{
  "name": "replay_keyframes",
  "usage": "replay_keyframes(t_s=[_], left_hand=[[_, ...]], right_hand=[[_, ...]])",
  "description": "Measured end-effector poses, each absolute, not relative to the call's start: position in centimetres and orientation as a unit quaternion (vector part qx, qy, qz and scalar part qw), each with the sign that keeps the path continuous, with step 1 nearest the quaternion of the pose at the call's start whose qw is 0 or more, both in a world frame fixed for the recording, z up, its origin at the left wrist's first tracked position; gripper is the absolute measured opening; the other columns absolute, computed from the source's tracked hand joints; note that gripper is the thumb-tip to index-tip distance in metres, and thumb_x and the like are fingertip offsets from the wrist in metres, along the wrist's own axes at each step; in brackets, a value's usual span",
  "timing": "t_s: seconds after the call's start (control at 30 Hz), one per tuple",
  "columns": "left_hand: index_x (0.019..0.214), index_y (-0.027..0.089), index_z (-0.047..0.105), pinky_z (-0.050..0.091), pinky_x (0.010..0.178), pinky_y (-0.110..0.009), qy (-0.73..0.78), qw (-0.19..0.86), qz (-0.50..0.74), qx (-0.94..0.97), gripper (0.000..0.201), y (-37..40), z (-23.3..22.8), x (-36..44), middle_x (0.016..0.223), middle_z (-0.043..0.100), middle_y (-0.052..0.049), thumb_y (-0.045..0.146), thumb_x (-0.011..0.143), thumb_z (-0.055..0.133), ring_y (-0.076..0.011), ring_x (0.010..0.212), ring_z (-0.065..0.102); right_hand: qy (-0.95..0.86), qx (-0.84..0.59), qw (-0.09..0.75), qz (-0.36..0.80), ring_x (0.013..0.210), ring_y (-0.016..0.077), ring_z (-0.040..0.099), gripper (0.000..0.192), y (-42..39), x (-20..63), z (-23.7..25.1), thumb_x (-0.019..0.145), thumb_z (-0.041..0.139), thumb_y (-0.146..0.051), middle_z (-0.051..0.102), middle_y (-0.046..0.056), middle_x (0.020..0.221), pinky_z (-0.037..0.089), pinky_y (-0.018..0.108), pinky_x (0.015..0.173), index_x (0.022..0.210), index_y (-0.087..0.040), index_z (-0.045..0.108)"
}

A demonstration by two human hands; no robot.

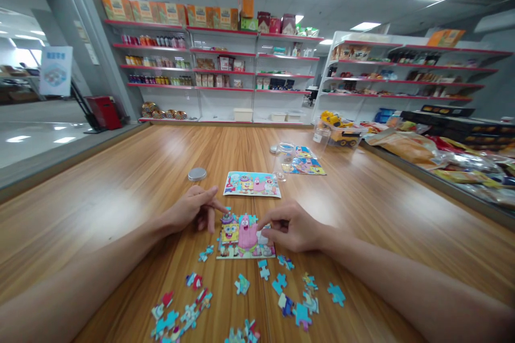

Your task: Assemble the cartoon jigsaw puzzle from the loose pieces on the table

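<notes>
Across the broad wood-grain desk [132, 163], what we are handling lies flat and close by. A printed sheet [251, 184] rests face up beyond the fingers; we judge it thin and bendy, best taken by an edge. Our right grip [295, 225] is nearly closed, thumb and forefinger tips together at the right side of the joined puzzle [246, 236]; we cannot tell whether they pinch a piece or merely press. Our left grip [199, 208] is loosely spread, its forefinger reaching to the upper left corner, with nothing visibly held. Between the two, on the desk just this side of the sheet, the joined puzzle looks light and stiff piece by piece but weak at its seams: we would slide it with flat fingers, since lifting one edge could break it apart. Smaller still, the loose pieces [242, 284] are scattered nearer us. They should weigh almost nothing and skid easily on the smooth wood; we would pinch their sides, sparing the narrow tabs, which might bend.
</notes>
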State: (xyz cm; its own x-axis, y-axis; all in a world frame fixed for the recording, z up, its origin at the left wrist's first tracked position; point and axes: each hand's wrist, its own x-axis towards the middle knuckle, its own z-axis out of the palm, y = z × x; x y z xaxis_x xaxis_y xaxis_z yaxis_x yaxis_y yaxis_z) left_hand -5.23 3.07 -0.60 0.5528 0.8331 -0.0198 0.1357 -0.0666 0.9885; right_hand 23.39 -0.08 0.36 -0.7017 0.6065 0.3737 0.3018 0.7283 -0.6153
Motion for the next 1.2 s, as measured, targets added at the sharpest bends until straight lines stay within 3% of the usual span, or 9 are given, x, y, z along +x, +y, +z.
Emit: replay_keyframes(t_s=[0.07, 0.17, 0.27, 0.4, 0.5, 0.67, 0.8, 1.03, 1.2], left_hand=[[0.094, 0.004, 0.074, 0.032, 0.032, -0.016, 0.348, 0.581, 0.304, 0.67, 0.062, 2.9, -0.3, -5.1, 0.053, 0.066, -0.013, 0.055, 0.094, 0.039, -0.0086, 0.03, 0.046], [0.131, 0.022, 0.055, 0.033, 0.033, -0.013, 0.309, 0.588, 0.358, 0.656, 0.045, 2.5, 0.4, -4.9, 0.101, 0.072, -0.015, 0.038, 0.09, 0.058, -0.0055, 0.038, 0.053], [0.145, 0.042, 0.024, 0.035, 0.032, -0.012, 0.286, 0.604, 0.42, 0.613, 0.084, 2.4, 0.9, -5.0, 0.133, 0.055, -0.013, 0.021, 0.079, 0.072, -0.0012, 0.039, 0.051], [0.148, 0.035, 0.019, 0.02, 0.023, -0.012, 0.311, 0.62, 0.443, 0.568, 0.095, 3.0, 0.7, -5.8, 0.104, 0.072, -0.01, 0.027, 0.074, 0.078, 0.0004, 0.025, 0.032], [0.148, 0.026, 0.025, 0.016, 0.023, -0.013, 0.322, 0.611, 0.433, 0.58, 0.097, 3.1, 0.4, -5.9, 0.081, 0.074, -0.007, 0.037, 0.07, 0.081, -0.001, 0.023, 0.03], [0.135, 0.005, 0.049, 0.017, 0.025, -0.014, 0.38, 0.537, 0.349, 0.667, 0.077, 2.4, 0.2, -5.3, 0.031, 0.044, 0.006, 0.063, 0.085, 0.053, -0.0069, 0.021, 0.032], [0.124, 0.007, 0.06, 0.02, 0.027, -0.015, 0.396, 0.48, 0.231, 0.748, 0.065, 1.8, 0.1, -4.8, 0.038, 0.045, 0.006, 0.058, 0.084, 0.057, -0.0084, 0.027, 0.042], [0.125, 0.019, 0.059, 0.047, 0.066, -0.026, 0.247, 0.075, 0.398, 0.88, 0.045, 0.4, 0.7, -3.4, 0.08, 0.061, -0.004, 0.031, 0.083, 0.069, -0.0129, 0.07, 0.055], [0.117, 0.023, 0.064, 0.045, 0.091, -0.039, 0.163, 0.1, 0.22, 0.957, 0.029, 0.1, 1.3, -2.3, 0.109, 0.059, -0.01, 0.028, 0.089, 0.059, -0.0214, 0.103, 0.054]], right_hand=[[-0.865, -0.302, 0.328, 0.231, 0.043, 0.0068, 0.04, 0.016, 0.4, 23.4, 0.3, 0.081, 0.06, -0.024, 0.049, -0.003, 0.05, 0.03, 0.021, 0.044, 0.084, -0.015, 0.073], [-0.768, -0.412, 0.443, 0.21, 0.056, 0.011, 0.053, 0.024, 1.5, 23.8, 0.2, 0.082, 0.059, -0.023, 0.066, 0.004, 0.069, 0.038, 0.023, 0.052, 0.101, -0.016, 0.072], [-0.663, -0.438, 0.518, 0.317, 0.069, 0.0139, 0.058, 0.053, 2.7, 24.2, 0.3, 0.077, 0.066, -0.026, 0.071, 0.009, 0.098, 0.043, 0.024, 0.056, 0.129, -0.019, 0.057], [-0.577, -0.412, 0.516, 0.481, 0.047, 0.0065, 0.045, 0.069, 3.5, 24.5, 0.5, 0.07, 0.073, -0.03, 0.072, 0.01, 0.099, 0.033, 0.02, 0.041, 0.134, -0.017, 0.049], [-0.56, -0.434, 0.489, 0.508, 0.034, 0.0031, 0.03, 0.053, 3.4, 24.6, 0.6, 0.073, 0.072, -0.041, 0.071, 0.006, 0.08, 0.017, 0.021, 0.032, 0.117, -0.014, 0.061], [-0.694, -0.483, 0.379, 0.377, 0.035, 0.0077, 0.037, 0.033, 3.3, 25.2, 0.8, 0.083, 0.059, -0.046, 0.042, -0.006, 0.041, 0.023, 0.021, 0.036, 0.075, -0.014, 0.066], [-0.833, -0.424, 0.203, 0.293, 0.049, 0.0088, 0.047, 0.009, 3.0, 25.5, 1.0, 0.072, 0.067, -0.018, 0.054, -0.004, 0.054, 0.032, 0.021, 0.047, 0.08, -0.015, 0.066], [-0.856, -0.438, 0.21, 0.178, 0.054, 0.0094, 0.047, 0.014, 1.9, 25.1, 0.9, 0.084, 0.06, -0.029, 0.055, -0.002, 0.06, 0.03, 0.023, 0.052, 0.08, -0.016, 0.062], [-0.874, -0.416, 0.18, 0.177, 0.056, 0.0092, 0.047, 0.016, 1.7, 25.1, 1.5, 0.075, 0.07, -0.025, 0.051, -0.004, 0.061, 0.03, 0.023, 0.054, 0.087, -0.017, 0.063]])
